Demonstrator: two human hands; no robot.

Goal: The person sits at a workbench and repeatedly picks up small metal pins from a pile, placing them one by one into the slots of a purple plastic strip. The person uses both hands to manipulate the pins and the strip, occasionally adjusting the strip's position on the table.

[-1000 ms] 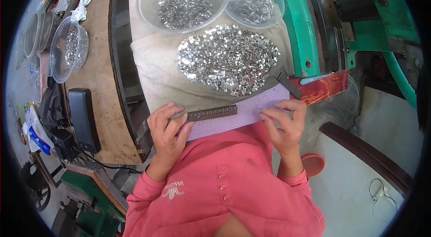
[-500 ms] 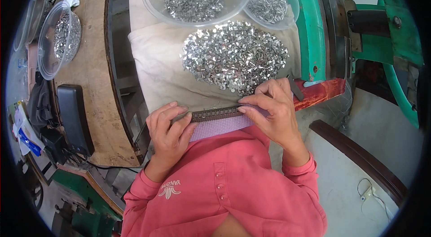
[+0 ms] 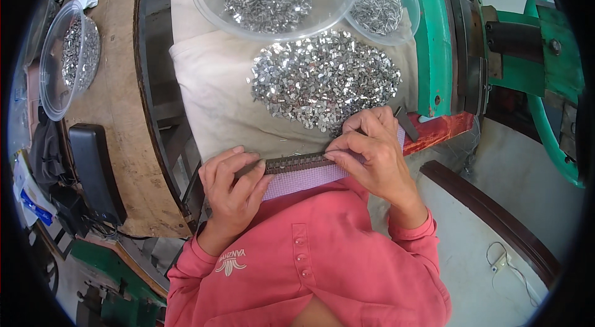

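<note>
A dark slotted metal strip (image 3: 296, 163) lies level along the near edge of the cloth-covered work surface, over a lilac woven cloth (image 3: 304, 181). My left hand (image 3: 232, 187) is closed on the strip's left end, thumb and fingers pinching it. At its right end my right hand (image 3: 375, 156) pinches with thumb and forefinger; whether a small part sits between those fingertips is hidden. Just beyond the strip spreads a pile of small shiny metal pieces (image 3: 325, 79), its near edge close to my right fingers.
Behind the pile stand a large clear bowl (image 3: 204, 2) and a smaller clear bowl (image 3: 412, 17), both holding metal parts. A green machine (image 3: 431, 48) borders the right. On the wooden bench (image 3: 118, 98) at left are another clear tub (image 3: 49, 88) and a black box (image 3: 96, 172).
My head view has shifted slightly, so the bowls and bench sit a little differently. The right hand has moved slightly leftward along the strip; the left keeps its hold.
</note>
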